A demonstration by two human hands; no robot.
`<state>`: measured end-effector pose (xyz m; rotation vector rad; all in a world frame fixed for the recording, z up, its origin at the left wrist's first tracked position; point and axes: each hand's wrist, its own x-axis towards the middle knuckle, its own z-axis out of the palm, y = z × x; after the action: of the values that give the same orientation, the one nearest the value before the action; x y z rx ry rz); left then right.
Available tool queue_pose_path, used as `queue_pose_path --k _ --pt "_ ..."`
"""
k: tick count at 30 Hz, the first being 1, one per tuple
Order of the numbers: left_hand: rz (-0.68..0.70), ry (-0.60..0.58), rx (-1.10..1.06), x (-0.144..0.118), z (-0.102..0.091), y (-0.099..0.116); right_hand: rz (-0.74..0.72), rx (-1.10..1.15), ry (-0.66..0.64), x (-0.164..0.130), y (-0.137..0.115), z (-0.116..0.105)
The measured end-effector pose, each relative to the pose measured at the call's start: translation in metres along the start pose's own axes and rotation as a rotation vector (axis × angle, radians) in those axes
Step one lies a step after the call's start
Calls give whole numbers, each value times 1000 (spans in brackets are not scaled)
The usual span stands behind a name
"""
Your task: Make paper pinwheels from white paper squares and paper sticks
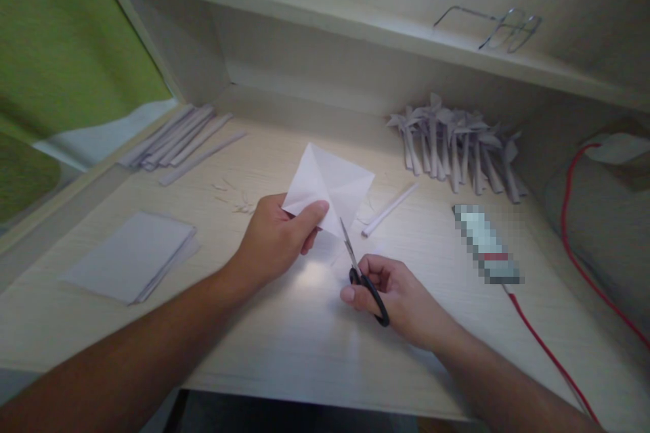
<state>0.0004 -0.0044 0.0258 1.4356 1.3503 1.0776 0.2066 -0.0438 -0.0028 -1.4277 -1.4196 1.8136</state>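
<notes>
Folded white paper square (330, 186), light, thin and easily creased, is pinched at its lower corner in the left hand (277, 240) above the pale wooden worktop (305, 338). Just right of that grip, the right hand (401, 294) is closed through the black-handled scissors (363, 270), whose blade tips touch the paper's lower edge.

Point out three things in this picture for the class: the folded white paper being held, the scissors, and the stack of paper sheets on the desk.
folded white paper (332, 183), head view, on its creased upper face.
scissors (369, 291), head view, on the black handle.
stack of paper sheets (129, 256), head view, on the top sheet's middle.
</notes>
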Motion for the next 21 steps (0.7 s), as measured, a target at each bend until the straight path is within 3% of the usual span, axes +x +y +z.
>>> queue_pose_path --k 21 --pt "-14 -1 35 3 0 -7 -22 -42 42 0 3 1"
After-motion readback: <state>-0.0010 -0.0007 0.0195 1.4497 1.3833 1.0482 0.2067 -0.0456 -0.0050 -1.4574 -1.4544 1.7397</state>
